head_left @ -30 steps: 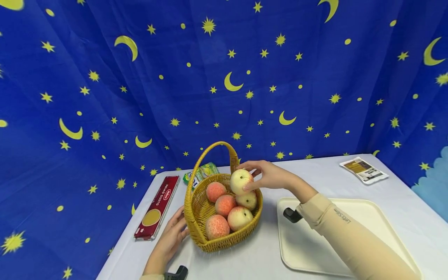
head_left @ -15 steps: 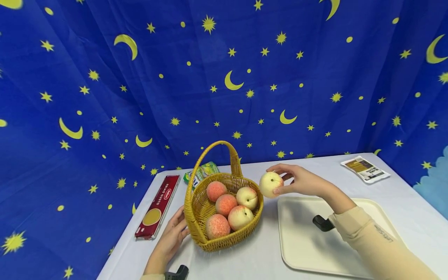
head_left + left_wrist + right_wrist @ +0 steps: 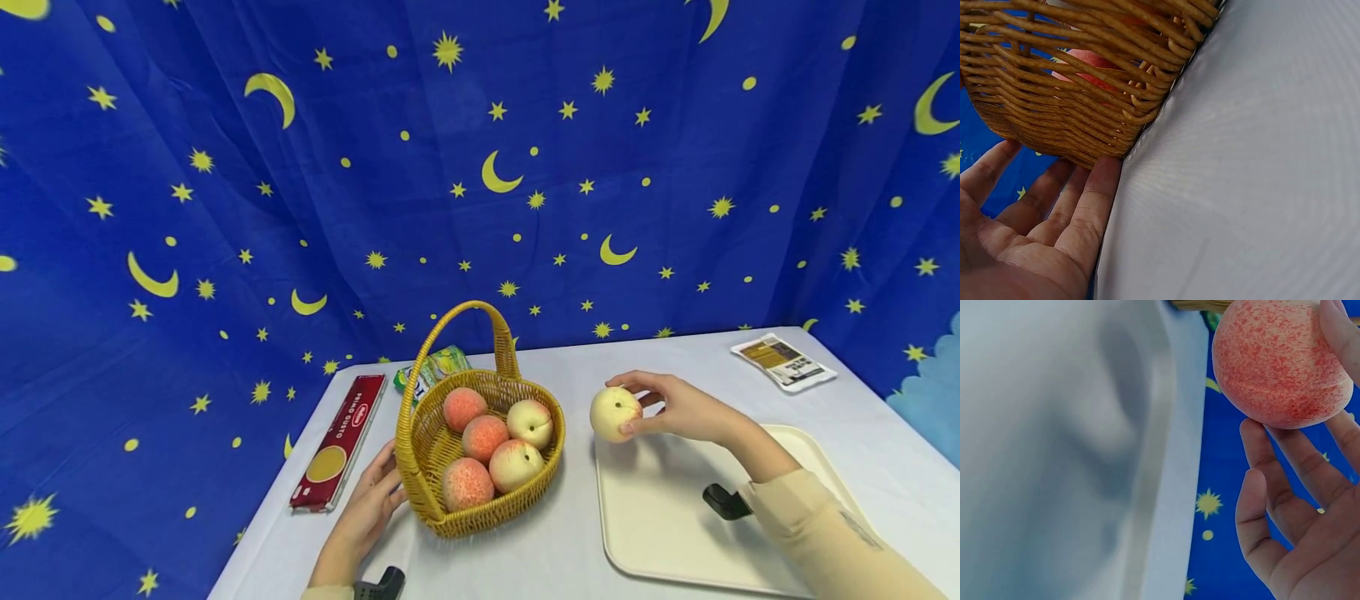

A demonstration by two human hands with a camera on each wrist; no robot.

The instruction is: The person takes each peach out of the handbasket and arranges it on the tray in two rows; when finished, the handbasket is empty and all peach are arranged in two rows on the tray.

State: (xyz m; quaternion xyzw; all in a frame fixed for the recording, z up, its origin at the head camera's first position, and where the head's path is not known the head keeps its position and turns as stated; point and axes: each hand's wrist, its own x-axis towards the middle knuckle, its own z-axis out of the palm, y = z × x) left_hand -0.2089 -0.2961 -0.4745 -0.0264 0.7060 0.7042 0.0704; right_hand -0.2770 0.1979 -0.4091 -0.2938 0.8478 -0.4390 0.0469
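My right hand point(image 3: 678, 408) pinches a pale yellow peach point(image 3: 612, 414) between thumb and fingers, above the far left corner of the cream tray point(image 3: 675, 533). The right wrist view shows the red-speckled side of this peach point(image 3: 1279, 365). In the middle of the table stands a heart-shaped wicker basket point(image 3: 483, 525) with a tall handle. Several peaches lie in it, red ones point(image 3: 467, 483) on the left and pale ones point(image 3: 529, 423) on the right. Fingertips of my left hand point(image 3: 365, 512) touch the basket's left outer side; the left wrist view shows those fingers point(image 3: 1085, 219) mostly straight.
Left of the basket lies a long red pasta pack point(image 3: 341, 442). A green packet point(image 3: 438, 367) sits behind the basket, partly hidden by it. At the far right lies a white and brown pouch point(image 3: 782, 362). A blue star-patterned cloth point(image 3: 420, 217) hangs behind the white table.
My right hand has carried the peach out of the basket to the right, over the tray's far left corner. The left hand has stayed against the basket.
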